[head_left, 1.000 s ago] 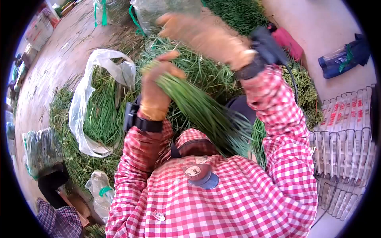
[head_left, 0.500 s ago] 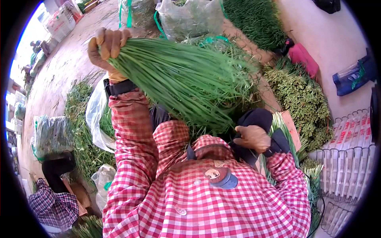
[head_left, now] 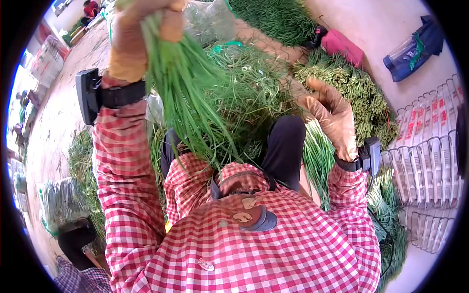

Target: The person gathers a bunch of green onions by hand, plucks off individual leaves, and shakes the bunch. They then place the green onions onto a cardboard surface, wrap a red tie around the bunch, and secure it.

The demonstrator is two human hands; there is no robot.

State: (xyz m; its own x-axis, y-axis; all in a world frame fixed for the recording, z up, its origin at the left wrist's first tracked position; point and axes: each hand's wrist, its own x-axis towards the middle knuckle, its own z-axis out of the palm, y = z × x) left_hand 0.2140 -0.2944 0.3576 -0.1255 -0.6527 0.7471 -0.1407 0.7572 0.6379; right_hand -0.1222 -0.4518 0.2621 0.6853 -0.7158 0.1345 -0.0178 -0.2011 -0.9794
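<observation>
At the top left, my gloved left hand (head_left: 166, 19), partly blurred and cut by the frame edge, grips a bunch of chives (head_left: 178, 78). The long green leaves hang down and fan out toward my lap. My gloved right hand (head_left: 332, 115) is open above my right knee, fingers apart and nothing in them. Below it, a row of chives (head_left: 317, 156) lies beside my right leg with pale ends up. Between my knees and beyond is a heap of loose green trimmings (head_left: 249, 93).
Bundled stalks with yellowish-green tips (head_left: 364, 102) lie at the right, near stacked white crates (head_left: 425, 161). A larger green pile (head_left: 273, 19), a pink item (head_left: 342, 46) and a blue bag (head_left: 413, 53) are farther back. Another person's checked sleeve (head_left: 83, 276) shows at lower left.
My left hand has risen and come closer to the camera, and the bunch has swung from sideways to hanging down. My right hand has moved up and outward from my knee and opened.
</observation>
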